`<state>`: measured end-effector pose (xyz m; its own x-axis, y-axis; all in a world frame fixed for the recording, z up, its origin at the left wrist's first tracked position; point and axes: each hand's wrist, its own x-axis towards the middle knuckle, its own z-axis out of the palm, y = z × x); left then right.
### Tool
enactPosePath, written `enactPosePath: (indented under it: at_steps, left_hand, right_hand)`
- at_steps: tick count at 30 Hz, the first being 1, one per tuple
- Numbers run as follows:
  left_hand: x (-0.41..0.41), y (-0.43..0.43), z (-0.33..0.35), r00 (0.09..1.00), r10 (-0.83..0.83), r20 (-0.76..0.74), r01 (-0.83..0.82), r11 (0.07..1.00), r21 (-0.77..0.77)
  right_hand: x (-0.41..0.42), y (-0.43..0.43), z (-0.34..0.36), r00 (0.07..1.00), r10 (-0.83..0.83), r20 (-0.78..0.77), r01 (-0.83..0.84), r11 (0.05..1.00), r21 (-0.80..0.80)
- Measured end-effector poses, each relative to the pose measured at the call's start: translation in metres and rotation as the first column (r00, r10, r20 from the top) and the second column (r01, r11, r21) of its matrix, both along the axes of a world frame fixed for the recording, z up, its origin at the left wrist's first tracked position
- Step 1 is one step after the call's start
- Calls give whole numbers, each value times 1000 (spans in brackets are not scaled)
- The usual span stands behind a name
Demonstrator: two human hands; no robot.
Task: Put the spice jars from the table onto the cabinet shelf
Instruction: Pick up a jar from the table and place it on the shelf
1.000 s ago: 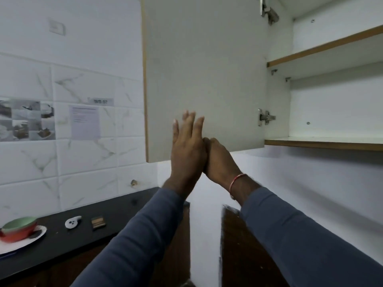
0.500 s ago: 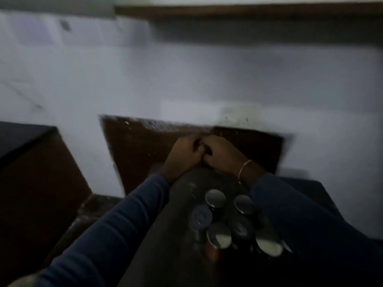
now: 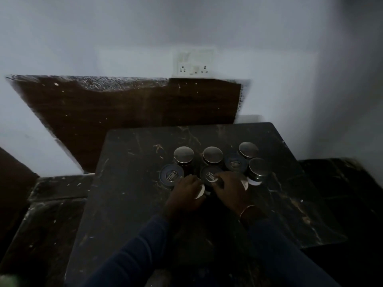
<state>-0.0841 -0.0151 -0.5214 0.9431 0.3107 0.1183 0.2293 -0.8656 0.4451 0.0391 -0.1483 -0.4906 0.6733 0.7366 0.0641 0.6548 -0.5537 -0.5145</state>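
Several spice jars stand clustered on a dark marble table [image 3: 132,183]. Some have shiny metal lids, such as one [image 3: 183,154] at the back left and one [image 3: 258,168] at the right. Others have dark labelled lids, such as one [image 3: 171,176] at the front left. My left hand [image 3: 186,193] curls over a front jar whose pale edge [image 3: 200,192] shows beside my fingers. My right hand [image 3: 230,188] curls over the neighbouring front jar, with its pale rim [image 3: 246,184] peeking out. The cabinet shelf is out of view. The scene is dim.
A white wall socket [image 3: 193,68] sits above a dark brown panel [image 3: 124,112] behind the table. A lower dark ledge [image 3: 56,189] lies to the left and another dark surface [image 3: 342,183] to the right. The white wall is close behind.
The view swung down from the open cabinet to the table. Both hands came down from the cabinet door, passed the table's far edge, and now sit on the front jars.
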Motion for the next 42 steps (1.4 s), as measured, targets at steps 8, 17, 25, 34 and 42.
enactPosePath:
  at_steps: [8,17,25,34,42]
  left_hand:
    - [1,-11,-26,1000,7,19,-9,996,94]
    - [27,-23,-20,975,166,-149,-153,984,91]
    - [43,-27,-15,951,269,-153,-256,961,104]
    - [54,-41,-11,926,353,-133,-339,933,118]
    - [68,-70,37,865,498,65,-314,637,-704]
  right_hand:
    - [-9,-19,-34,990,-103,99,97,993,67]
    - [48,-32,-40,969,-125,-215,133,991,24]
    - [72,-40,-50,944,23,-329,20,992,126]
    - [91,-42,-51,923,126,-364,-83,988,130]
    - [110,-47,-3,626,254,-737,79,920,384]
